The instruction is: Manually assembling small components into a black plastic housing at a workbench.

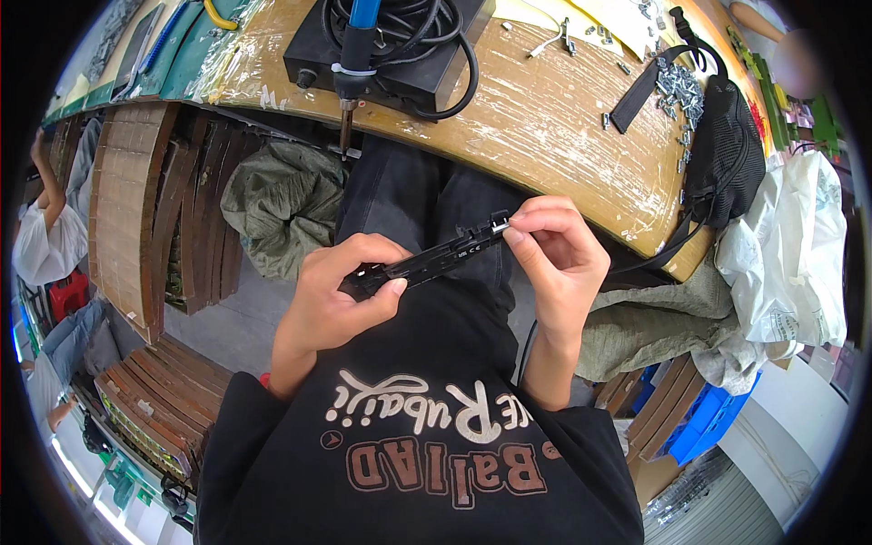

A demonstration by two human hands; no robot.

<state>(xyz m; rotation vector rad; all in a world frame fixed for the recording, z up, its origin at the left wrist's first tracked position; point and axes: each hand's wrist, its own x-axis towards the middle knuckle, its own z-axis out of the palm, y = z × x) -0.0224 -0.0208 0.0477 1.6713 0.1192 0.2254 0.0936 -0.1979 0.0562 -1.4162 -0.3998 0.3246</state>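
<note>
Over my lap, my left hand (pixel 341 291) is closed round one end of a long, narrow black plastic part (pixel 440 261), thumb along its near side. The part slants up to the right. At its far right end my right hand (pixel 559 259) pinches with thumb and forefinger, where a small silvery metal piece (pixel 499 228) shows at the fingertips. Whether that piece is seated in the part or only held against it, I cannot tell. Part of the black body is hidden behind my left fingers.
A soldering iron (pixel 357 50) with a blue handle hangs over a black box (pixel 309 59) on the worktable (pixel 536 118). Small metal pieces (pixel 679 91) lie in a pile beside a black bag (pixel 727 150). Wooden boards (pixel 132 218) stand at left; a white sack (pixel 786 245) sits at right.
</note>
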